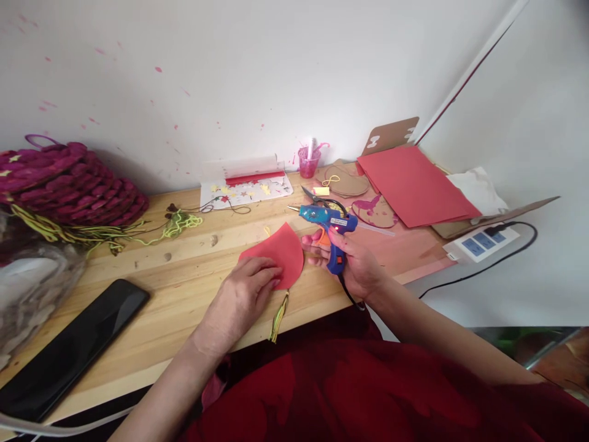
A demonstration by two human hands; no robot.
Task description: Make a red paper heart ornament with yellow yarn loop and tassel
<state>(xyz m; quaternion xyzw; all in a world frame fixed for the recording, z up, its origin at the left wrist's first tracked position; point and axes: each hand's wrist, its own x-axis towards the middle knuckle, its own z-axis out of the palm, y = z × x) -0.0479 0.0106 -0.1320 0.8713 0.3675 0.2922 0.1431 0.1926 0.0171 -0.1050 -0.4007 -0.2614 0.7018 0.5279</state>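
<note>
My right hand (pixel 352 261) is closed round the handle of a blue glue gun (pixel 327 221), whose nozzle points left above the wooden table (pixel 184 288). A red light glows on the gun. My left hand (pixel 246 288) lies flat with fingers stretched out, pressing on a red paper piece (pixel 283 248) shaped like a rounded petal. A yellow-green tassel (pixel 278 316) pokes out from under that paper at the table's front edge.
A black phone (pixel 69 347) lies at the front left. Purple woven craftwork (pixel 69 184) with yellow threads sits at the back left. Scissors (pixel 317 199), a pink cup (pixel 307 161), red paper sheets (pixel 414 184), cardboard shapes and a white power strip (pixel 481 244) fill the back right.
</note>
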